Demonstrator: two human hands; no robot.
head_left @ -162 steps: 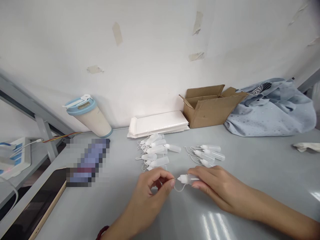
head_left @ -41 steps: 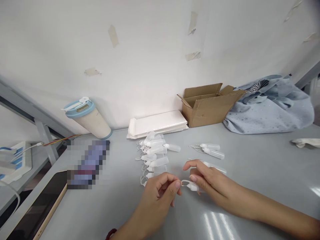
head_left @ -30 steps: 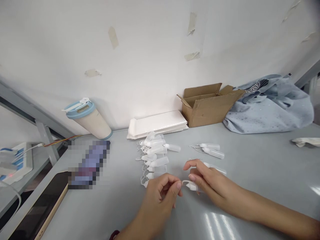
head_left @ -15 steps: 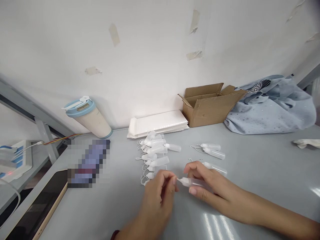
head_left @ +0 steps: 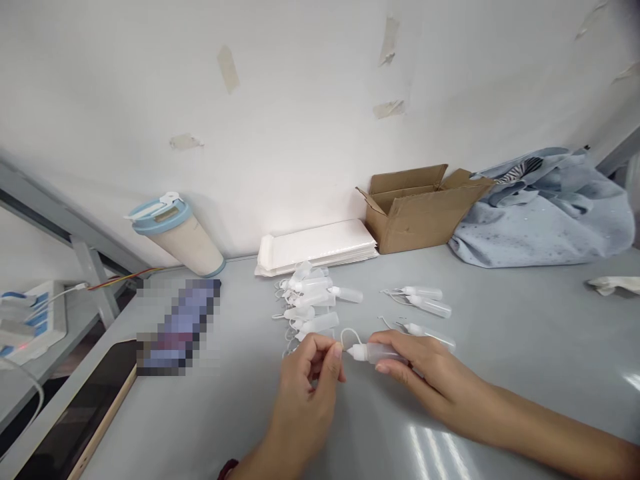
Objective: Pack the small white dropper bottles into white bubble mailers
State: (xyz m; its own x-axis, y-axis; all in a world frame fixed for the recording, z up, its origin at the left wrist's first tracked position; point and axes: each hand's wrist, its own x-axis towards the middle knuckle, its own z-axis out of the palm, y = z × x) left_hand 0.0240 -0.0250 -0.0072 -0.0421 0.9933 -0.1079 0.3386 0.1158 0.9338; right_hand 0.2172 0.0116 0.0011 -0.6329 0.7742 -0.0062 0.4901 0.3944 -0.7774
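Observation:
My right hand (head_left: 427,373) is wrapped round a small translucent squeeze bottle (head_left: 374,353), lying level with its white nozzle toward the left. A thin white cap strap (head_left: 351,331) arcs up from the bottle's neck to my left hand (head_left: 309,383). The thumb and fingertips of that hand pinch the strap's end just off the nozzle; the cap itself is hidden. Beyond my left hand lies a pile of similar bottles (head_left: 313,300). Several more bottles (head_left: 430,307) rest on the table behind my right hand, some with thin metal tips.
Against the wall are a stack of white padded envelopes (head_left: 320,244), an open cardboard box (head_left: 420,220) and a pale blue cloth bag (head_left: 545,227). To the left stand a tumbler (head_left: 187,240) and a phone (head_left: 75,413), beside a blurred-out item (head_left: 183,327). A power strip (head_left: 40,320) sits at far left.
Both hands and the bottle have shifted slightly left. The cap strap now shows as a raised loop between the bottle's neck and my left fingers.

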